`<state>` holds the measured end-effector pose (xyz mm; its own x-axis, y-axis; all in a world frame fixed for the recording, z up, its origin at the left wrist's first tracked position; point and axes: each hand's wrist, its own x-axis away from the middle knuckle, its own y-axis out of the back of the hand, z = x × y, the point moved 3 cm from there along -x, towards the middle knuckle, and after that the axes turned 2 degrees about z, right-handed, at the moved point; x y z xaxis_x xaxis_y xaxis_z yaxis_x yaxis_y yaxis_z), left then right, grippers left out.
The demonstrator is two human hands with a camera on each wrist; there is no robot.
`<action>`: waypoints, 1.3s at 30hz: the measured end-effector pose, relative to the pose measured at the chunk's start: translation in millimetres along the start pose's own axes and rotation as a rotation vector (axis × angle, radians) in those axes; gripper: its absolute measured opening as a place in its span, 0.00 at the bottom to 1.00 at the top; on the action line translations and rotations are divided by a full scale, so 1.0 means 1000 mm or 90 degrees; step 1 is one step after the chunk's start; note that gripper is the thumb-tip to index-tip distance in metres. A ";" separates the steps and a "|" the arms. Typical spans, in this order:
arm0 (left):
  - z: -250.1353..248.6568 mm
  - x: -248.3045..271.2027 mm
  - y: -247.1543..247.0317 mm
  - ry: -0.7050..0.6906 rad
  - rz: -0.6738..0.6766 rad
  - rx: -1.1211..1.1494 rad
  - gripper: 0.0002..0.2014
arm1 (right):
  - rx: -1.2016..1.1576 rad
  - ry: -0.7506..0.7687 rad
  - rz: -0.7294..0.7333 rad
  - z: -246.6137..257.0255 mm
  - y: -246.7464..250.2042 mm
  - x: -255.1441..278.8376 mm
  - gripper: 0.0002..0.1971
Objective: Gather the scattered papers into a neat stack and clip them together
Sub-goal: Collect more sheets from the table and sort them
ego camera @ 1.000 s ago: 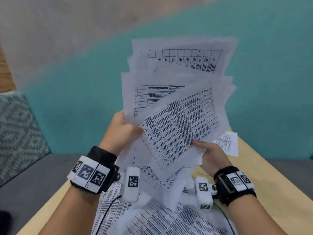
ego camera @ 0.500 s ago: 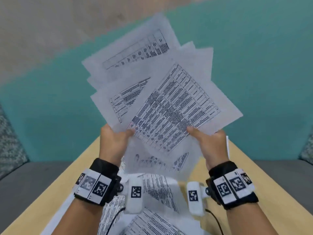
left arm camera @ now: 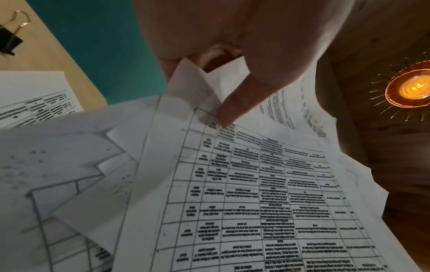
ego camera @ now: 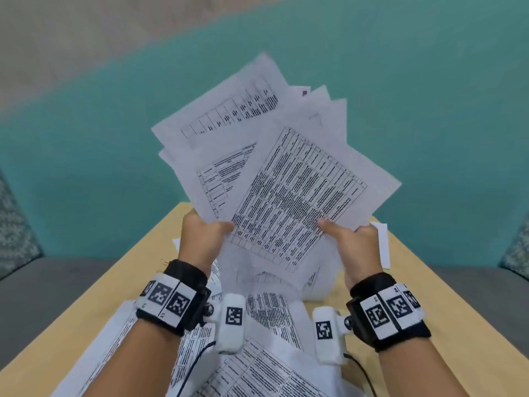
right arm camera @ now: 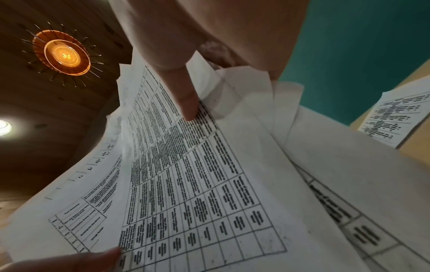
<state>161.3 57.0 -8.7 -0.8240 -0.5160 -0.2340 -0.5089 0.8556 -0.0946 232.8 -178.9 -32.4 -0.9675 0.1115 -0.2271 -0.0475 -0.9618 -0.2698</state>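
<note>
A fanned, uneven bunch of printed papers (ego camera: 289,179) is held up above the wooden table (ego camera: 446,316). My left hand (ego camera: 204,234) grips its lower left edge, thumb on the front sheet (left arm camera: 256,184). My right hand (ego camera: 353,242) grips the lower right edge, thumb pressed on the table print (right arm camera: 197,174). More loose sheets (ego camera: 266,365) lie scattered on the table below my wrists. A black binder clip (left arm camera: 9,38) lies on the table at the far left of the left wrist view.
A single sheet (ego camera: 382,242) lies on the table behind my right hand. A teal wall (ego camera: 86,138) stands beyond the table's far edge. Grey seating (ego camera: 43,287) flanks the table on both sides. A lit ceiling lamp (right arm camera: 62,53) hangs overhead.
The bunch of papers has swung from leaning right to fanning up and left, then settled lower. Both hands moved closer to level, still holding its bottom edges.
</note>
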 end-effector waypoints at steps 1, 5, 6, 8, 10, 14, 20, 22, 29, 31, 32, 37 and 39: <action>-0.002 -0.001 0.002 -0.007 -0.010 0.009 0.18 | -0.002 -0.006 -0.006 0.004 -0.002 0.003 0.28; -0.010 -0.006 0.008 -0.038 -0.025 0.022 0.16 | 0.021 0.058 0.001 0.033 -0.008 0.018 0.25; -0.012 -0.006 0.010 -0.049 -0.022 0.028 0.15 | 0.035 0.086 0.001 0.036 -0.009 0.018 0.25; -0.012 -0.008 0.009 -0.060 -0.022 0.031 0.18 | 0.079 0.111 0.010 0.039 -0.012 0.021 0.26; -0.010 -0.005 0.006 -0.067 -0.033 0.011 0.19 | 0.096 0.131 0.016 0.034 -0.014 0.020 0.24; 0.006 -0.005 0.002 -0.052 -0.039 -0.026 0.18 | 0.138 0.113 0.027 0.014 -0.018 0.020 0.18; 0.022 -0.002 0.000 -0.036 -0.023 -0.023 0.17 | 0.111 0.070 0.008 -0.008 -0.020 0.020 0.12; 0.019 -0.001 -0.004 -0.054 -0.005 0.009 0.20 | 0.102 0.101 0.014 -0.003 -0.021 0.021 0.11; 0.035 -0.004 -0.002 -0.010 -0.019 0.011 0.21 | 0.157 0.080 0.056 -0.008 -0.018 0.017 0.15; 0.037 -0.006 -0.004 0.008 -0.008 0.020 0.21 | 0.159 0.069 0.049 -0.009 -0.016 0.016 0.14; 0.038 -0.007 -0.004 0.012 -0.003 0.026 0.20 | 0.153 0.067 0.049 -0.009 -0.015 0.016 0.14; 0.042 -0.011 -0.002 0.030 -0.023 0.094 0.17 | 0.090 0.092 0.053 -0.005 -0.013 0.016 0.16; 0.047 -0.011 -0.001 0.043 -0.029 0.094 0.18 | 0.091 0.077 0.064 -0.006 -0.011 0.015 0.12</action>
<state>183.2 63.8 -51.7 -0.8186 -0.5512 -0.1613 -0.5075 0.8258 -0.2461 220.2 -165.3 -38.2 -0.9324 0.0343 -0.3599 0.0048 -0.9942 -0.1072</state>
